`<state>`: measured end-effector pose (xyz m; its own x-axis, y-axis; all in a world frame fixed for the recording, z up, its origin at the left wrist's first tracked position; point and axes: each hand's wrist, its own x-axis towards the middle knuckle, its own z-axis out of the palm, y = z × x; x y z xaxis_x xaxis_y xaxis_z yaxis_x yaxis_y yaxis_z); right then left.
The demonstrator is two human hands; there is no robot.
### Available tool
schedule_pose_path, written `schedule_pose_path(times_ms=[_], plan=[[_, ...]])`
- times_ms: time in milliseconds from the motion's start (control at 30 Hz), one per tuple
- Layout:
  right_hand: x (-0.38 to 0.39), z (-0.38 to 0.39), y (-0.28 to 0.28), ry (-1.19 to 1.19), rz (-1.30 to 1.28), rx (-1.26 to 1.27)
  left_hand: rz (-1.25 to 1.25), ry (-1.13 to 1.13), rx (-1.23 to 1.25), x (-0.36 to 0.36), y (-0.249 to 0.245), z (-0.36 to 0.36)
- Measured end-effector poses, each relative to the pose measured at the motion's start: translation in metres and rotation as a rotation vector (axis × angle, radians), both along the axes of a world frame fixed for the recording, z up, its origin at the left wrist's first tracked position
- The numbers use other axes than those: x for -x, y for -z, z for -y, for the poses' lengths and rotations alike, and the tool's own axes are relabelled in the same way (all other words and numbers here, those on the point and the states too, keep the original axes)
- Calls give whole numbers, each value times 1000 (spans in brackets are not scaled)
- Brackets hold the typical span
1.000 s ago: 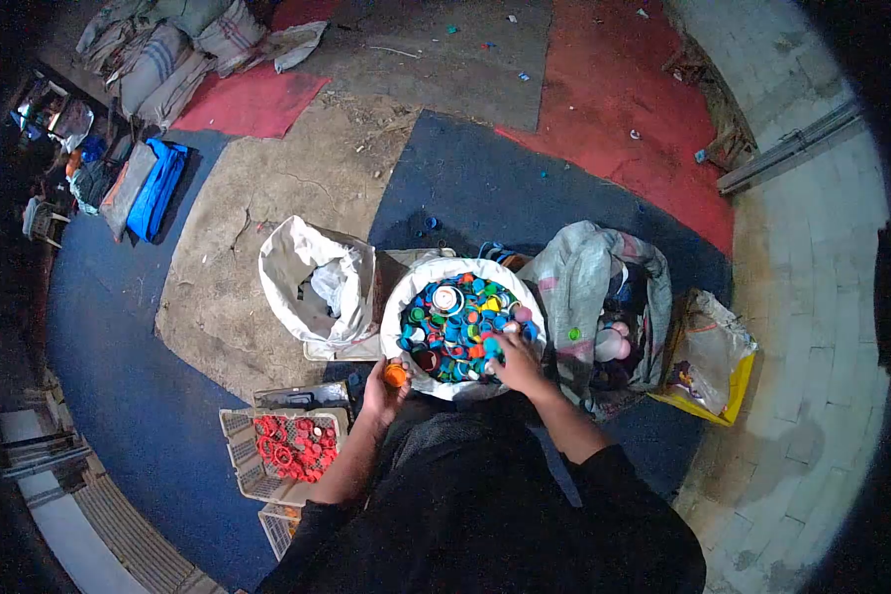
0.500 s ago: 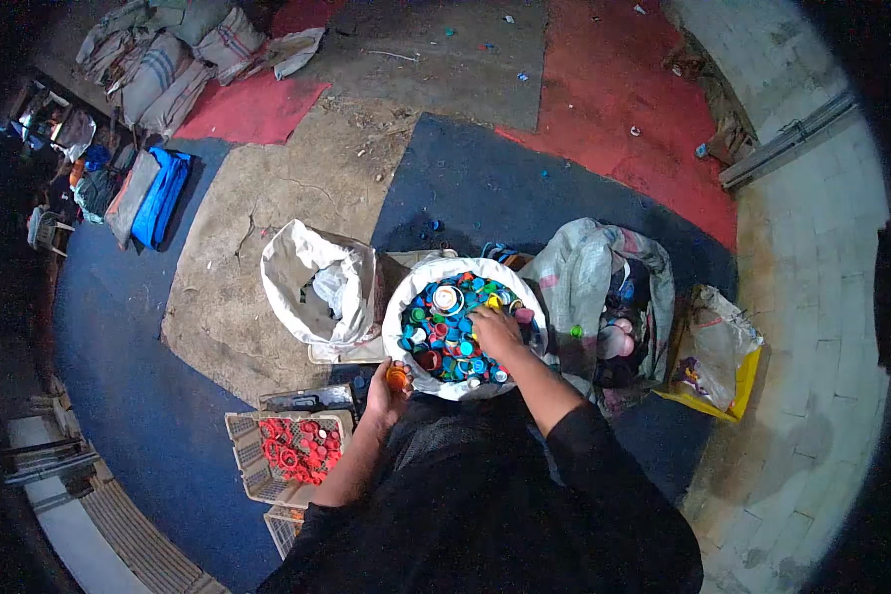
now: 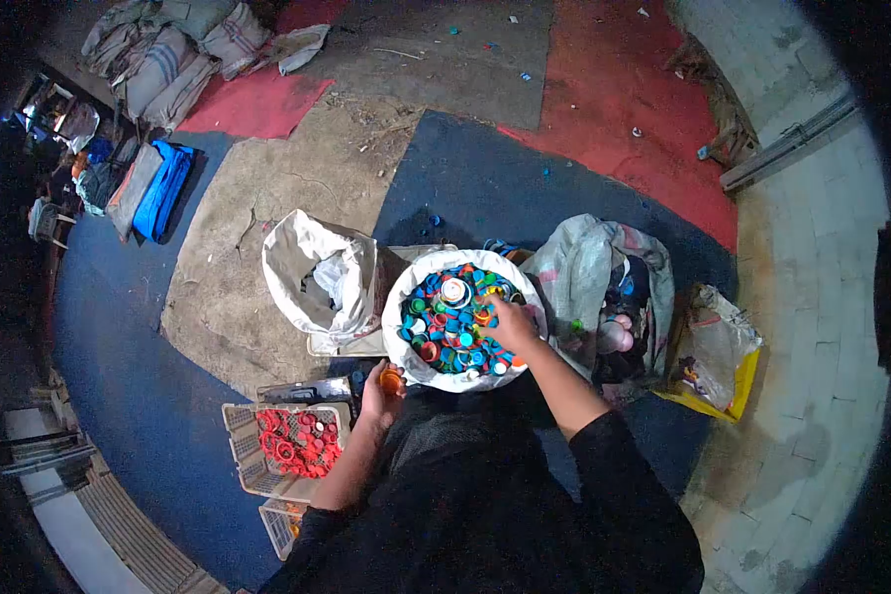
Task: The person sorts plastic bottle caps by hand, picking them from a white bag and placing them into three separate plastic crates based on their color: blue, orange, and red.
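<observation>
Grey woven plastic makes up the sack (image 3: 576, 282) on the right, the bulkiest thing near the hands; its slumped mouth stands just beside the working area, so the right forearm does well to pass clear of its folds. Next to it, the round white sack (image 3: 465, 259) sits right in front of the person, its rim rolled outward. That wide collar is worth leaving flat, since a fold falling inward would hide the caps (image 3: 436, 332) heaped inside. The smaller white sack (image 3: 285, 282) stands to the left, near that rim. Lower down, the plastic crate (image 3: 242, 445) of red pieces (image 3: 307, 455) lies near the left forearm, which should hang lightly there to avoid knocking it.

The right hand (image 3: 510, 325) is over the heap with fingers bent down; whether they pinch anything I cannot tell. A shallow touch with the fingertips seems better than digging, as deep pushing could bury pieces or spill them over the edge. The left hand (image 3: 378, 396), beside the rim, is curled around an orange cap (image 3: 392, 382); a loose but secure grip there should suit so light a thing.
</observation>
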<state>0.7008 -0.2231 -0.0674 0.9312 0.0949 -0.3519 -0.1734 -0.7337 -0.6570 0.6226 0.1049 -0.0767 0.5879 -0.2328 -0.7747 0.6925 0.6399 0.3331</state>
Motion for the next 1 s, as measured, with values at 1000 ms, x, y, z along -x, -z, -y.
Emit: schedule_pose_path(times_ms=[1000], plan=[[62, 0, 39, 124, 378, 69, 5, 37, 38, 2, -24, 33]])
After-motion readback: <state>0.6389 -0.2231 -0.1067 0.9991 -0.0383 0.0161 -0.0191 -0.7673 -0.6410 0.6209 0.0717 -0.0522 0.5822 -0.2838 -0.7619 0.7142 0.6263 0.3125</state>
